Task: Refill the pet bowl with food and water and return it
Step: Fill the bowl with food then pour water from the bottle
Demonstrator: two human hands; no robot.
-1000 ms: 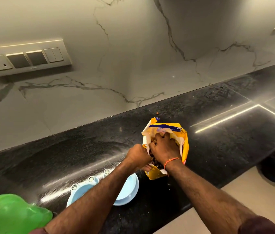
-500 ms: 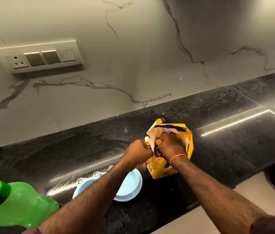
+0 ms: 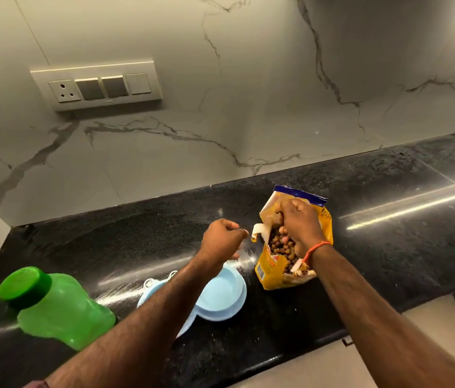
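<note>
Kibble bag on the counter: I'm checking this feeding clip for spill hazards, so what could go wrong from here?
1. The yellow kibble bag stands open while the right hand digs inside; the left hand is off it, so it might tip and spill.
2. Kibble carried to the blue bowl crosses bare counter and could drop.
3. The left forearm hangs over the bowl, near the green bottle, and may knock either.
</note>
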